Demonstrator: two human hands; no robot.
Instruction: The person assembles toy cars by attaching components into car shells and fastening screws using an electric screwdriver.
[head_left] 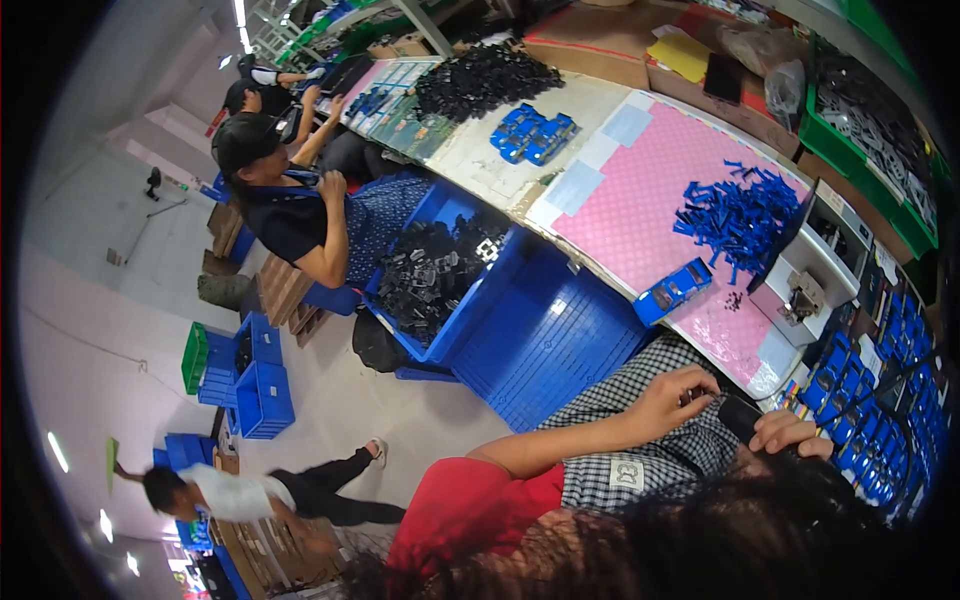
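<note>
My left hand (678, 396) is held over my lap, its fingers curled in toward the thumb. Whatever may be between them is hidden. Close beside it, my right hand (788, 434) has its fingers closed on a dark flat object (741, 416), whose kind I cannot make out. Past my hands, a blue toy car (673, 290) rests at the near edge of the pink mat (625, 215). A heap of slim blue plastic parts (738, 218) lies farther in, with small dark bits (734, 301) by the car.
A white bench device (808, 285) stands right of the heap, beside rows of blue car bodies (860, 410). Blue crates (545, 330), one holding black parts, stand left of my lap. A co-worker (300, 200) sits farther along the bench; another person (250, 495) walks behind.
</note>
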